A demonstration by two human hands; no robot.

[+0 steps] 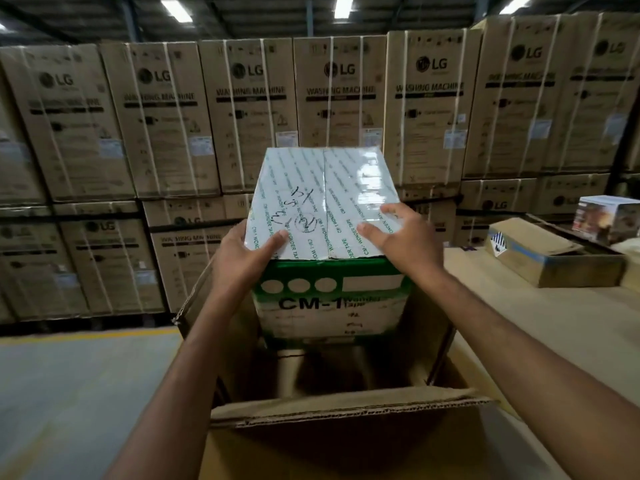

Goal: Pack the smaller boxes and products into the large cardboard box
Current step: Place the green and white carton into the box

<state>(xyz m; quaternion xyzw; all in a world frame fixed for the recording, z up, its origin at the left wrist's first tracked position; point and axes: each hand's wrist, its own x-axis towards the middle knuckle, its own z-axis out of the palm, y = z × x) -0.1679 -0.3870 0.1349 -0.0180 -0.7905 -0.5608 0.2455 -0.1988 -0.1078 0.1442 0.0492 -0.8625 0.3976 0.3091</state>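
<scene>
A white and green box marked CM-1 Wonder Tape (pixel 325 202) stands upright, its lower part inside the large open cardboard box (pixel 339 410). My left hand (pixel 242 254) grips its near left top corner, thumb on the taped lid. On the near right edge of the lid rests my right hand (pixel 401 237), fingers spread flat across the top. The bottom of the tape box is hidden inside the large box, whose near flap folds toward me.
A brown table surface (pixel 519 306) lies to the right, bearing a small open cardboard box (pixel 550 258) and a printed product box (pixel 606 216). Stacked LG washing machine cartons (pixel 242 116) form a wall behind. Grey floor (pixel 69 393) with a yellow line lies left.
</scene>
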